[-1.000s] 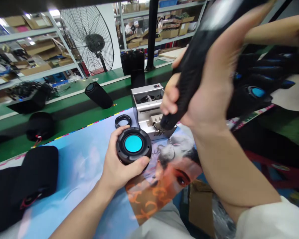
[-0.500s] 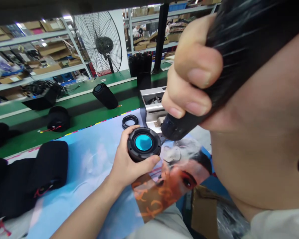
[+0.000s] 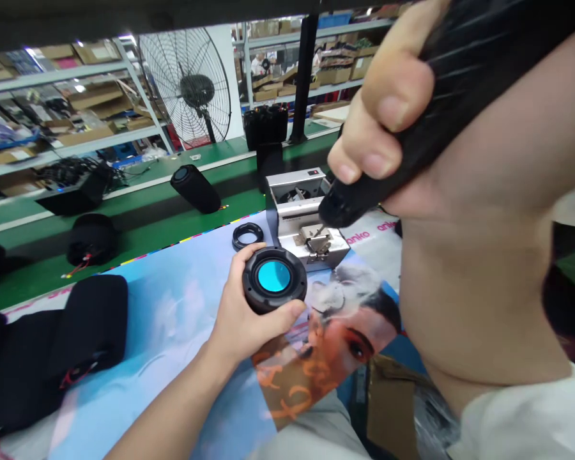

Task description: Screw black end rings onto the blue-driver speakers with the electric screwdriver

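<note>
My left hand (image 3: 249,313) is wrapped round a black cylindrical speaker (image 3: 255,294), whose blue round end faces up at me. In my right hand (image 3: 388,115), close to the camera, is a black electric screwdriver (image 3: 357,198) that slants down to the left. Its bit end lies over the front of a silver screw feeder (image 3: 297,207); whether the bit touches the feeder I cannot tell. Just behind the speaker, a loose black ring (image 3: 247,237) rests on the printed sheet (image 3: 172,306).
Several black fabric-covered speaker bodies (image 3: 93,313) lie at the left, some with red wires. Another speaker (image 3: 196,188) stands tilted on the green bench (image 3: 148,220). A large fan (image 3: 184,83) and shelves with boxes are behind. A cardboard box (image 3: 388,409) sits low at the right.
My right hand has lifted the screwdriver up and away from the speaker's edge, to the front of the screw feeder. My left hand still grips the speaker in nearly the same place.
</note>
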The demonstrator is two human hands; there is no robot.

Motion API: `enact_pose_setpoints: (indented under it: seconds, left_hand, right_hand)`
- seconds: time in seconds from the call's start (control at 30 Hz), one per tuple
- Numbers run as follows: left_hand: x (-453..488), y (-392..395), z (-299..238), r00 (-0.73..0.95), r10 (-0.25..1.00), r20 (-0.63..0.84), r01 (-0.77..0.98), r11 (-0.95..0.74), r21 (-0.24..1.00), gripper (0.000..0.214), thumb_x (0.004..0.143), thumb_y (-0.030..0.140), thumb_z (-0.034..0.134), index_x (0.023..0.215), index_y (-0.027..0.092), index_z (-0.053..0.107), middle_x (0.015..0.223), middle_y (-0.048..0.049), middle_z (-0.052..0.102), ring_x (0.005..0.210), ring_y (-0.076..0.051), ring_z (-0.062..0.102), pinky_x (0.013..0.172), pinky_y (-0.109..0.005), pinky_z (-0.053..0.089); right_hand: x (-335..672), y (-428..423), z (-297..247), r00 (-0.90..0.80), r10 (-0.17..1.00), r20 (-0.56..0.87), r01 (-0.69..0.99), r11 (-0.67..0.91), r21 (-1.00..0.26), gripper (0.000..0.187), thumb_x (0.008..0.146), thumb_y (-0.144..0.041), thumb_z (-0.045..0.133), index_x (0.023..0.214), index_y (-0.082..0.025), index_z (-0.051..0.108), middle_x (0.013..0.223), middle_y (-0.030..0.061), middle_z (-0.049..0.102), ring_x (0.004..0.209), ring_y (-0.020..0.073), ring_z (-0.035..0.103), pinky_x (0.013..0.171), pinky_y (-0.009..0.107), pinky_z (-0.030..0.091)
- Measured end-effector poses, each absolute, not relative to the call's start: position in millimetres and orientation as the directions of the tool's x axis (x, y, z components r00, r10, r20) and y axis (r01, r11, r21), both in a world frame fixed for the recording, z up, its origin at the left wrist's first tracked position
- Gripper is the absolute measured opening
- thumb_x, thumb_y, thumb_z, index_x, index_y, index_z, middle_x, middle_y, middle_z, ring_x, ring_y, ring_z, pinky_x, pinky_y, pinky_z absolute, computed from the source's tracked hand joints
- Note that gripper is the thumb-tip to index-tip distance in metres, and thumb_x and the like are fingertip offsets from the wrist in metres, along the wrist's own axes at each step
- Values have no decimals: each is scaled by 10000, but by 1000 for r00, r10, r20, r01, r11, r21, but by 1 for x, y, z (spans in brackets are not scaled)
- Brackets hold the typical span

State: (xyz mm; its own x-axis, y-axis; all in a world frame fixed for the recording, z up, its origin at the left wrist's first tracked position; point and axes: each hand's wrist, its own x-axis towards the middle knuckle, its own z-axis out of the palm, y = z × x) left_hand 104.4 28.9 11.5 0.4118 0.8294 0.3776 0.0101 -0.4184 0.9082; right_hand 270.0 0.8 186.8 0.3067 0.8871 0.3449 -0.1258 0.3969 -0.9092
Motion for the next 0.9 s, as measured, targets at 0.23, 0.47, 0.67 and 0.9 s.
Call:
enact_pose_setpoints:
  seconds: [0.23, 0.47, 0.67, 0.9]
  left_hand:
    - [104, 28, 11, 373, 846, 381, 64, -433, 899, 723, 688, 399, 922, 1307, 217, 596, 1167, -62, 805, 1048, -278, 808, 946, -404, 634]
    - [104, 29, 12, 368, 841, 397, 88, -457, 885, 742, 697, 470, 937, 1304, 226, 586, 1145, -57, 791, 1008, -276, 801, 904, -407, 647]
    - [104, 29, 11, 390, 831, 397, 64, -455, 888, 754, 719, 525, 938, 1312, 239, 572, 1153, -65, 779, 1021, -287, 792, 913, -420, 646]
    - [103, 32, 9, 395, 829, 396, 67, -456, 887, 801, 705, 548, 940, 1332, 225, 561, 1214, -90, 772, 1106, -315, 780, 991, -448, 623]
  right_hand:
    - [296, 34, 131, 409, 833, 372, -98, 446, -890, 602, 818, -786, 778, 1027, -262, 568, 597, -55, 493, 591, 147, 648, 465, 187, 436]
    - [306, 51, 71, 454, 713, 534, -34, 613, -790, 608, 887, -820, 679, 915, -245, 484, 506, -79, 481, 348, 112, 408, 313, 238, 307]
    - [309, 29, 99, 409, 828, 384, -71, 449, -891, 769, 619, -920, 800, 882, -265, 495, 488, -87, 507, 343, 150, 444, 323, 298, 373]
    - [275, -8, 184, 222, 874, 433, -168, 472, -866, 710, 943, -859, 398, 578, -253, 348, 378, -63, 279, 263, 103, 338, 314, 301, 348]
